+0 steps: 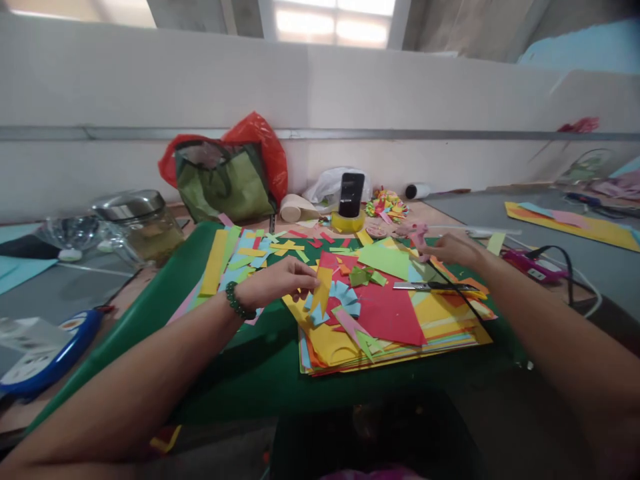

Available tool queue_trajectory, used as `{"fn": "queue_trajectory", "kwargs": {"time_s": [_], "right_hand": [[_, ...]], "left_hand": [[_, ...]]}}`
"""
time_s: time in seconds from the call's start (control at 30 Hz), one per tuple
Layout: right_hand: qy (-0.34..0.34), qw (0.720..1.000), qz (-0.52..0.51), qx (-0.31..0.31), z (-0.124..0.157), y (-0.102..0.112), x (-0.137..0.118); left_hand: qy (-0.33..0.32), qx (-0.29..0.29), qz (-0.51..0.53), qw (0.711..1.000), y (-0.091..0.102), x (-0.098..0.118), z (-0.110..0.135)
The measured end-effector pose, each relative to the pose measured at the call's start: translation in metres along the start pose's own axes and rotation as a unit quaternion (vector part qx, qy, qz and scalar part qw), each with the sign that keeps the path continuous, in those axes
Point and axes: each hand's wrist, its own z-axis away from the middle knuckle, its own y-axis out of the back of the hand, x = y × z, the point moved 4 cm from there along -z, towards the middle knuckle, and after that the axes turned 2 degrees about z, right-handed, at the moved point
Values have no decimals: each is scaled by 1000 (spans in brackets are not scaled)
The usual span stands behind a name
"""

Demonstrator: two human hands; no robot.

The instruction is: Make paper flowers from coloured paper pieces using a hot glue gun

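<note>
One yellow paper strip (324,283) is standing between the fingertips of my left grip (280,281), which is pinching it near its upper edge. The strip is overlapping the left side of one blue paper rosette (351,301); whether the two are touching, I cannot tell. My right grip (453,251) is closing around one pink glue gun (419,237), and one black cord (457,293) is trailing down from it.

The rosette is resting on one red sheet (387,313), on top of one paper stack (395,357) of several colours. Also on the stack, one pale green sheet (384,260) is lying behind the rosette, and one utility knife (420,287) is lying to its right. To the left, many short paper cuttings (285,247) are scattering over the green cover (245,393) of my desk.

Farther back, one phone (352,190) is standing at one yellow tape roll (349,222), with one multicoloured paper ball (387,205) sitting just right of them. One green bag (225,180) is slumping against one red plastic bag (275,157), and one lidded glass jar (147,233) is standing to their left. One purple power strip (535,267) is lying beyond my right forearm.
</note>
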Motion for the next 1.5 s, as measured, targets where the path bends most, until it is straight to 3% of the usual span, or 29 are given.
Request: {"fn": "queue_trajectory", "kwargs": {"time_s": [0.1, 0.2, 0.3, 0.4, 0.53, 0.6, 0.7, 0.8, 1.0, 1.27, 1.5], "right_hand": [[50, 998, 10, 28, 35, 15, -30], [176, 982, -67, 28, 72, 15, -94], [302, 927, -209, -72, 93, -3, -160], [317, 885, -297, -166, 92, -26, -195], [279, 845, -376, -260, 79, -47, -200], [262, 834, -383, -299, 77, -54, -196], [234, 838, -368, -327, 78, -59, -191], [237, 856, -331, -318, 82, -59, -191], [260, 919, -182, -236, 89, -55, -193], [268, 941, -91, -188, 94, -57, -194], [255, 943, -66, -206, 102, -52, -199]], "left_hand": [[27, -10, -16, 999, -4, -3, 0], [36, -34, -34, 998, -9, -6, 0], [27, -56, -49, 997, -14, -6, 0], [42, -68, -46, 996, -20, -6, 1], [51, -95, -76, 991, -23, -6, 2], [33, -96, -151, 983, -21, -4, 3], [-13, -44, -317, 947, -16, 1, 5], [-28, -16, -418, 908, -16, 4, 9], [-38, -13, -466, 884, -27, 6, 12], [-35, -37, -517, 854, -39, 3, 15], [-68, -47, -534, 842, -43, 3, 13]]}}
